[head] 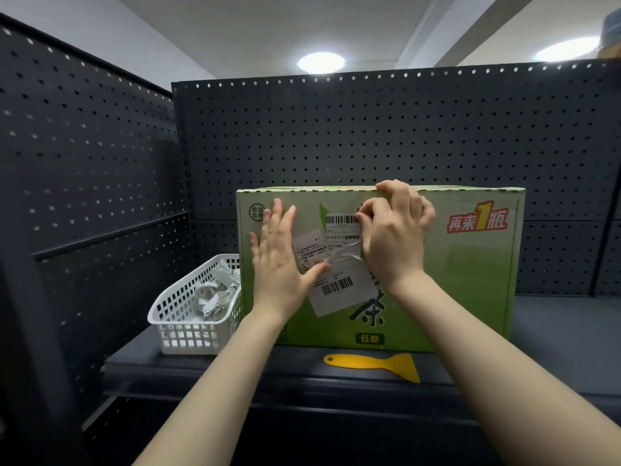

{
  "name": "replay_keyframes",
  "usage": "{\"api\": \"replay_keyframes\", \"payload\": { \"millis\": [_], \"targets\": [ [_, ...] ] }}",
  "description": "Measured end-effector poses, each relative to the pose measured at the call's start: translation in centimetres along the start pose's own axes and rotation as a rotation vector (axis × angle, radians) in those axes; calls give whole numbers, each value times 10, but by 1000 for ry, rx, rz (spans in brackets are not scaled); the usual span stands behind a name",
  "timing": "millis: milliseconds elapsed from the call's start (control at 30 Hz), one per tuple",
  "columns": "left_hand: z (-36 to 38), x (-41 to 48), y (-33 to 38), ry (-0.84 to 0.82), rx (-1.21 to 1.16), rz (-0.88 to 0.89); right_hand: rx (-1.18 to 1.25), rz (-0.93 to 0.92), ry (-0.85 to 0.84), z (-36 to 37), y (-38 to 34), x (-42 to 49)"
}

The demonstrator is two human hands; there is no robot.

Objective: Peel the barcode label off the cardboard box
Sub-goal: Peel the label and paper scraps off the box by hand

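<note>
A green cardboard box [463, 270] stands on a dark shelf, its front face toward me. White barcode labels are stuck on that face: an upper one [341, 230], a lower one [339, 292] and a smaller tilted one [311, 247], with shiny tape across them. My left hand [280, 260] lies flat against the box, fingers spread, thumb on the labels. My right hand [395, 237] pinches the right edge of the upper barcode label between thumb and finger and hides that label's right side.
A white plastic basket [181, 317] with crumpled peeled labels sits left of the box. A yellow plastic scraper [379, 363] lies on the shelf [554, 334] in front of the box. Dark pegboard panels [100, 169] close off the back and left.
</note>
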State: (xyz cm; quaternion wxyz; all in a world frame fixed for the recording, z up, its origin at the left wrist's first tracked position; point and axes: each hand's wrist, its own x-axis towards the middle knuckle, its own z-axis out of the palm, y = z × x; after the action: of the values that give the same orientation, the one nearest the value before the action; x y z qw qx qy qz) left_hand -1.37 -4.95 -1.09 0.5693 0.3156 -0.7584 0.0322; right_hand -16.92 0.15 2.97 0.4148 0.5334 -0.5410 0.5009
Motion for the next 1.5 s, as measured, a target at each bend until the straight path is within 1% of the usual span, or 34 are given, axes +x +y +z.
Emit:
{"api": "replay_keyframes", "payload": {
  "millis": [100,267,433,600,733,900,1033,1333,1500],
  "targets": [
    [-1,0,-1,-17,16,3,-11,-11,-2,4,-1,-1],
    [-2,-1,-1,-48,40,6,36,-46,-23,10,3,-6],
    [-2,0,-3,-60,47,4,63,-96,-5,11,5,-8],
    [0,0,-4,-54,52,1,102,-207,3,9,12,-13],
    [1,0,-5,-46,49,5,244,-119,32,4,16,-14],
    [0,0,-5,-41,53,10,201,-30,23,4,9,-10],
    [0,0,-5,-46,66,11,234,22,78,4,3,-8],
    [1,-1,-7,-67,105,13,280,11,9,3,3,-10],
    [4,-4,-10,-117,159,26,283,-12,-40,1,5,-11]
  ]
}}
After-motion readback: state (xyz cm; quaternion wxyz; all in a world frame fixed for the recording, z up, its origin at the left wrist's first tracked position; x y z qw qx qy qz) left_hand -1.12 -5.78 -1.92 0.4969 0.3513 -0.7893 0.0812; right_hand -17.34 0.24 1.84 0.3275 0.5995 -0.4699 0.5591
